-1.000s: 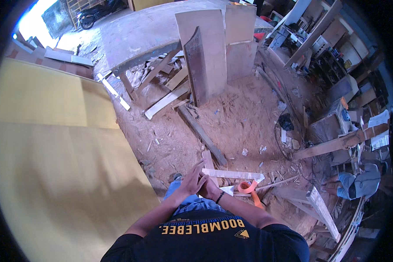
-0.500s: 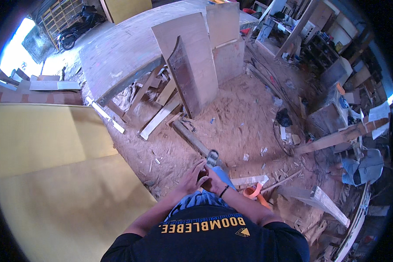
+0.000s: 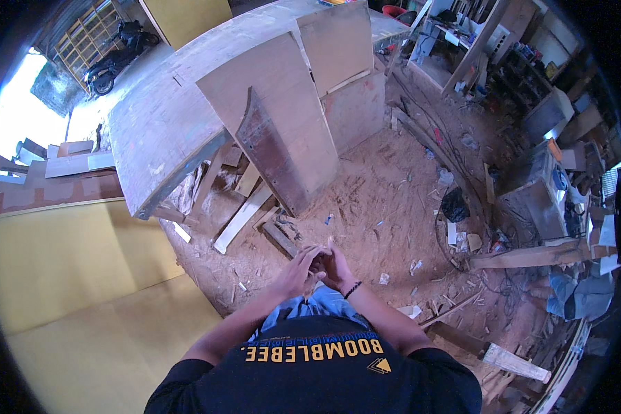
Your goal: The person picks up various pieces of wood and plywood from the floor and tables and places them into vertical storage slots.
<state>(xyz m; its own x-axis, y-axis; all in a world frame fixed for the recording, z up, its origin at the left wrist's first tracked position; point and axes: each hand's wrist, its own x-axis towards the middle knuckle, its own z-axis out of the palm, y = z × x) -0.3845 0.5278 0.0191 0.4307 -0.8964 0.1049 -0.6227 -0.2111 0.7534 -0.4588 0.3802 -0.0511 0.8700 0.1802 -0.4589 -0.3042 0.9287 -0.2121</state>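
Note:
My left hand [image 3: 297, 273] and my right hand [image 3: 337, 268] are held together in front of my waist. Their fingers are loosely bent and meet at the tips, with a small gap between the palms. I see no object in either hand. A dark bead bracelet [image 3: 352, 289] circles my right wrist. Just beyond my fingers, a wooden beam [image 3: 279, 239] lies on the dusty floor. Farther off, a dark brown board with a curved edge [image 3: 272, 155] leans against a tall pale plywood panel [image 3: 269, 90].
A large tabletop [image 3: 162, 117] spreads at the back left, with loose planks beneath it. Yellow panels [image 3: 83, 269] fill the left side. On the right are a thick timber [image 3: 531, 255], a black plastic bag [image 3: 455, 205] and cables. A motorbike [image 3: 117, 58] stands far left.
My hands have risen slightly, and the gap between them has widened. My view has shifted; the sandalled foot and the orange thing beside my right arm are out of sight.

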